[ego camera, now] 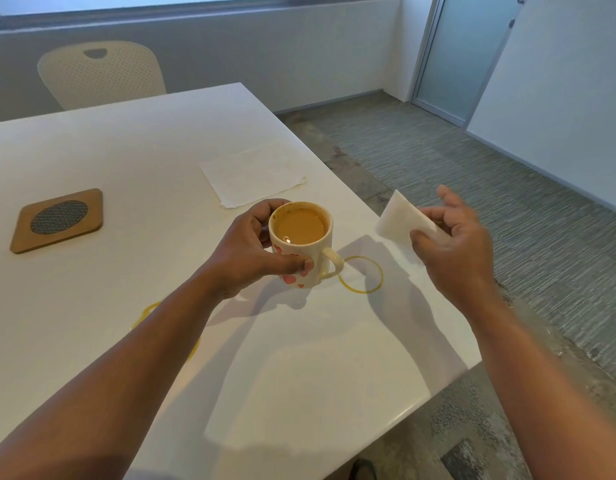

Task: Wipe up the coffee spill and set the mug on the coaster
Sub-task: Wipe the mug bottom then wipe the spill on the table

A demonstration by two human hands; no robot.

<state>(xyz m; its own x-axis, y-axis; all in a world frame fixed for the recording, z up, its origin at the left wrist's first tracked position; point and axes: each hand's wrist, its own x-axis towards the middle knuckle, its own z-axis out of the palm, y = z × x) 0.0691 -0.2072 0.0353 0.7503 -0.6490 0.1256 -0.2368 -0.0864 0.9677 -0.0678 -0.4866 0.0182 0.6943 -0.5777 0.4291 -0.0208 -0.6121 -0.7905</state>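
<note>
My left hand (251,251) grips a white mug (304,252) with red hearts, full of milky coffee, held just above the white table (143,161). A coffee ring (361,274) stains the table right of the mug. A second coffee ring (147,311) shows partly under my left forearm. My right hand (453,244) pinches a folded white napkin (401,225) in the air near the table's right edge, up and right of the first ring. A square wooden coaster (57,220) with a woven round centre lies at the left.
A flat white napkin (252,174) lies on the table behind the mug. A cream perforated chair (100,76) stands at the far side. The table's right edge (365,199) drops to grey carpet, with a frosted glass door (469,53) beyond.
</note>
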